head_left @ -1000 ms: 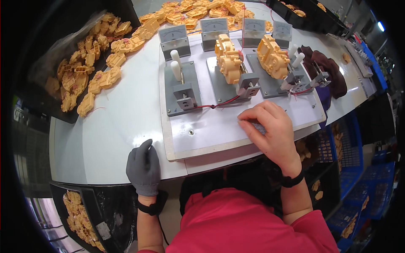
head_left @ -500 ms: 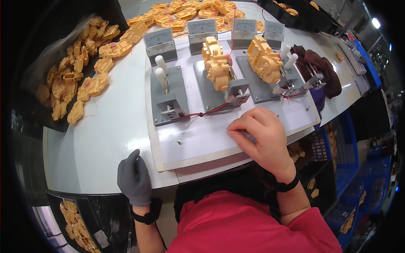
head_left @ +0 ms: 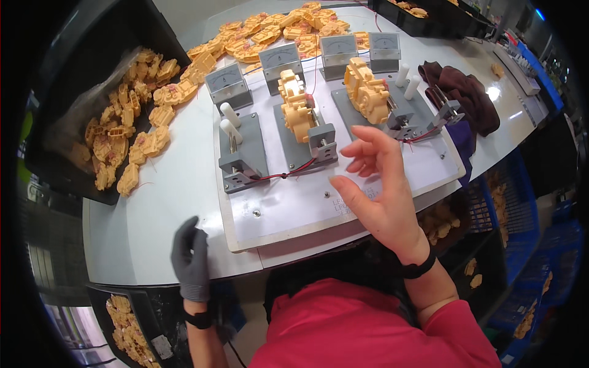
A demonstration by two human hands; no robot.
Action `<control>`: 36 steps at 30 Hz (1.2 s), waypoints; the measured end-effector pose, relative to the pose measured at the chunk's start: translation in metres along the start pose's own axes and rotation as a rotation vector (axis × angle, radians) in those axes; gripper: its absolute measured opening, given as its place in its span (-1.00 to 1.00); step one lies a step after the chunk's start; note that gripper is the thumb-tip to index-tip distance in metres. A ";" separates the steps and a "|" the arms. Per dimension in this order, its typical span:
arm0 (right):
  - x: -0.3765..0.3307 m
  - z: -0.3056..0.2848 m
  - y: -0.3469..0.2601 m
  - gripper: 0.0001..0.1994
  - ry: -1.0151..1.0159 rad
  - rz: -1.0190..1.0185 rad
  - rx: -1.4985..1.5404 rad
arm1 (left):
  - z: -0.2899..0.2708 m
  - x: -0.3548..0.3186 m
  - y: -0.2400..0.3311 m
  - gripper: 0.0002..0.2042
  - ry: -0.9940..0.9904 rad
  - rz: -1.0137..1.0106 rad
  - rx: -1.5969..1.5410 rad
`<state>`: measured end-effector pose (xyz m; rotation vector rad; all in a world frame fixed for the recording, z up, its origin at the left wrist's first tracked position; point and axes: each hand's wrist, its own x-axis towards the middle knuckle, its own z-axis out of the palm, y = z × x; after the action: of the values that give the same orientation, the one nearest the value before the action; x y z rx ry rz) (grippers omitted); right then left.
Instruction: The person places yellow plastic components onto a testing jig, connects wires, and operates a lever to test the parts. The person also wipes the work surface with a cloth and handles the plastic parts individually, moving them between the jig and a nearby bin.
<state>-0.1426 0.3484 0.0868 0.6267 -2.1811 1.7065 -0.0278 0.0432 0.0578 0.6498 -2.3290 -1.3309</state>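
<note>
My right hand (head_left: 383,193), bare with a dark wristband, hovers over the front right of a white board (head_left: 288,224). Its thumb and fingers are spread and hold nothing. Just beyond it, an orange plastic gearbox-like part (head_left: 299,113) sits on the middle grey test fixture (head_left: 294,149). Another orange part (head_left: 366,91) rests on a fixture further right. The leftmost fixture (head_left: 244,165) carries only white pegs and a metal pin block. In a grey glove, my left hand (head_left: 191,257) is at the table's front edge, thumb and finger slightly apart, with nothing visible in it.
Several analog meters (head_left: 280,61) stand behind the fixtures. Orange parts are heaped at the back (head_left: 270,30) and in a tipped black bin (head_left: 113,116) at left. Red and black wires (head_left: 284,175) link the fixtures. Dark cloth (head_left: 469,101) lies at right, above blue crates (head_left: 521,208).
My right hand has opened from a pinch, uncovering a small toggle switch and print on the board. The view has shifted slightly. The orange parts remain on their fixtures.
</note>
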 end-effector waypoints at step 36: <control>-0.010 0.012 0.024 -0.88 -0.019 -0.434 -0.506 | 0.061 -0.006 0.010 -0.35 -0.106 0.526 0.002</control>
<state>-0.1459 0.3430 0.0584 0.8857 -2.1598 0.8925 -0.0573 0.0938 0.0360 -0.0459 -2.3515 -1.1326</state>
